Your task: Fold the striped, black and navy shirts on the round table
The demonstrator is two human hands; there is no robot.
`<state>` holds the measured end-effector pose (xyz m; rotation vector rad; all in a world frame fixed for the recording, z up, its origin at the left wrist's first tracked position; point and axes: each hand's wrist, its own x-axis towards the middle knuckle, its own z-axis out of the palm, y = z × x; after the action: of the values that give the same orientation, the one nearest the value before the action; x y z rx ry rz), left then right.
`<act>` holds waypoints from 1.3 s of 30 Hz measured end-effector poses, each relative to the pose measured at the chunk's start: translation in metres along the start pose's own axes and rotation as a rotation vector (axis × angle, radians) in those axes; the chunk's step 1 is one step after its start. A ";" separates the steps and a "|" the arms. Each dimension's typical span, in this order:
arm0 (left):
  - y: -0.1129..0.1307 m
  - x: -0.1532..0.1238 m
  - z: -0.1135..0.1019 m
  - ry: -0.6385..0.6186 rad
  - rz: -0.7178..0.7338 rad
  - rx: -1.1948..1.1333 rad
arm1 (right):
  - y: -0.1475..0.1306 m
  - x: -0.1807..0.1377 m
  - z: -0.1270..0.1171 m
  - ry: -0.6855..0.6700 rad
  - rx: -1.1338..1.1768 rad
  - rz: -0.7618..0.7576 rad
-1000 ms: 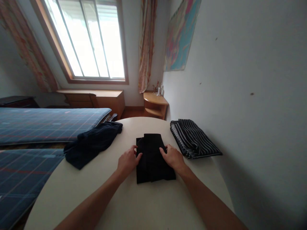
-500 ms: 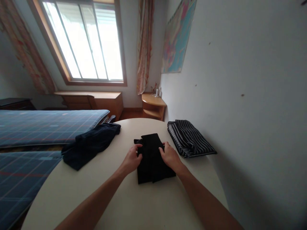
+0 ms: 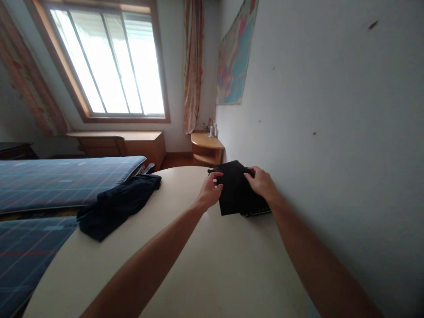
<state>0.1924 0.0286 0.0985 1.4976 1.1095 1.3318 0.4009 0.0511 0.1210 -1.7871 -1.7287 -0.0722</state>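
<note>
Between my hands is a folded black garment (image 3: 233, 187); its exact kind does not show. My left hand (image 3: 212, 191) grips its left edge, thumb and fingers closed on the cloth. At the upper right edge my right hand (image 3: 261, 181) pinches the same garment. Underneath, only a bit of the folded striped cloth (image 3: 260, 213) shows; the black garment and my right hand cover most of it. A crumpled dark navy garment (image 3: 121, 203) lies at the left side of the round table (image 3: 185, 265).
Beds with blue plaid mattresses (image 3: 66, 181) adjoin the table on the left. A white wall (image 3: 318, 176) runs close along the right. Beyond the table stand a small corner shelf (image 3: 207, 140) and a wooden desk (image 3: 145, 137) under the window (image 3: 109, 66).
Both hands have carried the folded black garment right and away from me, from the table's middle to over the striped cloth. The view has shifted slightly to the right.
</note>
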 end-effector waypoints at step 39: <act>-0.116 -0.053 -0.207 0.478 -0.115 1.439 | -0.057 -0.035 0.084 -0.072 -0.057 -0.303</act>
<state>-0.0267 0.0145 -0.0068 1.9703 2.7497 0.7129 0.3124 0.0561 0.0615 -1.5703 -2.0562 -0.1878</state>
